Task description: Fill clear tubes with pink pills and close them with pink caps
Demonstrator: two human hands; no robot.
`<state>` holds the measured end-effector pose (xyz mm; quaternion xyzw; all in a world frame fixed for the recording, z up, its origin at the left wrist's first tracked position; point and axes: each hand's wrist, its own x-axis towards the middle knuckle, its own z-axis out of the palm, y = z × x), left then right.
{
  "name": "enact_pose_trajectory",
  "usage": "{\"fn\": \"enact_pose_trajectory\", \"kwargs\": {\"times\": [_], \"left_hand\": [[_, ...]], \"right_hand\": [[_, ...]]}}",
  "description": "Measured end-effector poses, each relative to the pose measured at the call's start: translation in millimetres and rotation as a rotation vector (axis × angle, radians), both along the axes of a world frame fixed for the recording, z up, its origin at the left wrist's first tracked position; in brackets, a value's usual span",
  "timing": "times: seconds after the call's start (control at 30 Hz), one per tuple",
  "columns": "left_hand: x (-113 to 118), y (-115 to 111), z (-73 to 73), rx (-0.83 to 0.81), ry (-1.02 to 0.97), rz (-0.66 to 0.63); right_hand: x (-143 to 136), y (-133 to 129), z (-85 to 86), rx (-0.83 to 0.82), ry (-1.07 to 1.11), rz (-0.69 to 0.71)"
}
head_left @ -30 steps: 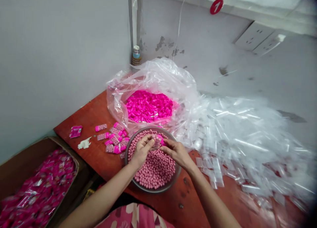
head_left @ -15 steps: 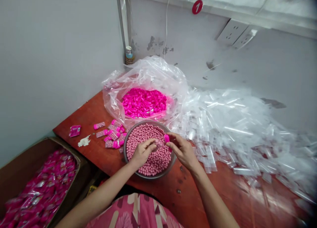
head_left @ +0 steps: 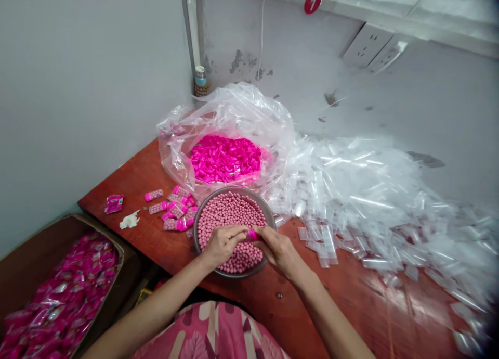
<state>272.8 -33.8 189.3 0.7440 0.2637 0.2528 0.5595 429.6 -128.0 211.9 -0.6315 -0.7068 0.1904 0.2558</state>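
Over the grey bowl (head_left: pixel 270 211) of pink beads (head_left: pixel 228 208), my two hands meet. My left hand (head_left: pixel 224 244) is closed around a small clear tube, mostly hidden by the fingers. At the tube's right end is a bright pink cap (head_left: pixel 252 235), pinched between the thumb and fingers of my right hand (head_left: pixel 277 247). Cap and tube appear to touch. Left of the bowl lies a cluster of bead-filled tubes with pink caps (head_left: pixel 177 210).
Behind the bowl, an open clear plastic bag (head_left: pixel 241 104) holds loose pink caps (head_left: pixel 226 158). A big heap of clear empty tubes (head_left: pixel 351 192) spreads along the right. One pink packet (head_left: pixel 114 203) lies at left, above a box (head_left: pixel 120 255) of pink packets (head_left: pixel 74 286).
My right hand has moved left with the pink cap, bringing it from beside the tube onto the tube's end. My left hand stays over the bowl, and the view has shifted slightly.
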Motion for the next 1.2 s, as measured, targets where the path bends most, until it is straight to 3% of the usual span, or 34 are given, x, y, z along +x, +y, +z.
{"fn": "enact_pose_trajectory", "kwargs": {"times": [0.2,0.3,0.4,0.5,0.57,0.63,0.73,0.93,1.2], "left_hand": [[2.7,1.0,3.1,0.042,0.063,-0.143],[4.1,0.4,-0.5,-0.022,0.069,-0.086],[5.8,-1.0,-6.7,-0.272,-0.022,0.044],[5.4,1.0,-12.7,-0.538,-0.147,0.175],[2.7,4.5,-14.6,-0.587,-0.165,0.232],[-0.9,7.9,-13.9,-0.509,-0.118,0.216],[-4.1,9.8,-8.4,-0.268,-0.033,0.105],[-2.8,8.5,0.7,-0.054,0.001,-0.002],[-18.2,20.0,-20.2,0.074,0.102,0.025]], "right_hand": [[3.8,-0.2,1.5,-0.041,-0.139,0.087],[2.0,4.1,1.3,-0.047,-0.093,0.059],[-2.6,6.3,0.4,-0.032,0.211,-0.088],[-5.8,5.0,-3.6,-0.104,0.763,-0.254],[-5.7,4.0,-9.2,-0.184,1.114,-0.316],[-4.5,5.0,-15.6,-0.226,1.327,-0.372],[-3.3,11.6,-19.8,-0.298,1.425,-0.436],[-10.1,28.9,-11.5,-0.579,1.559,-0.363],[-30.7,46.2,-28.1,-0.547,1.618,-0.501]]}}
